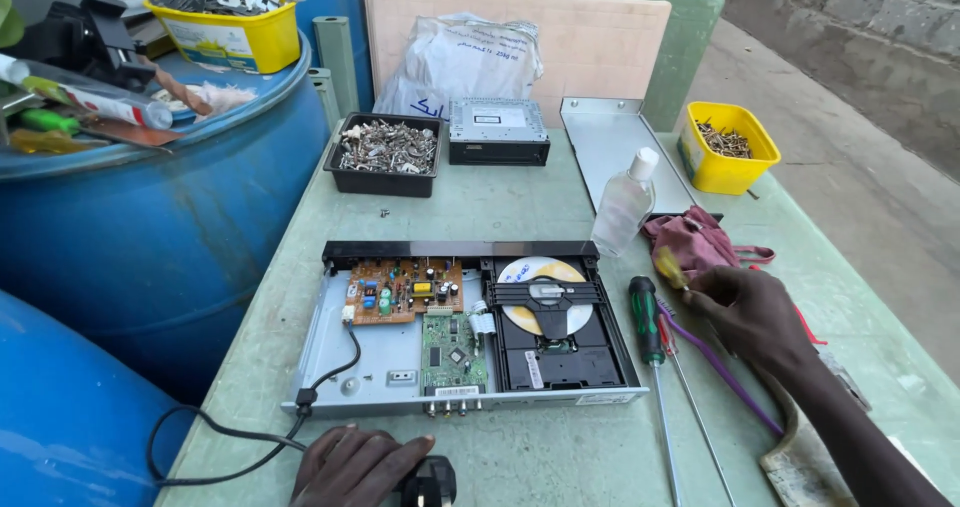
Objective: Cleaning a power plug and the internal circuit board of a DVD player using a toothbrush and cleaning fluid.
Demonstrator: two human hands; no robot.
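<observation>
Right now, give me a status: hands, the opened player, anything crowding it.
Left hand flat on table by black plug. Right hand on yellow-handled tool. Opened disc player between hands, untouched. Green screwdriver and clear bottle alongside.

an open disc player (470, 332) lies on the green table (520, 207), with a shiny disc (540, 272) inside. the left hand (355, 465) rests flat by the black plug (432, 482). the right hand (750, 312) touches a yellow-handled tool (670, 267), next to a green screwdriver (645, 317) and a clear bottle (625, 202)

Blue barrels (150, 237), screw tubs (727, 149), bottle (624, 202).
</observation>
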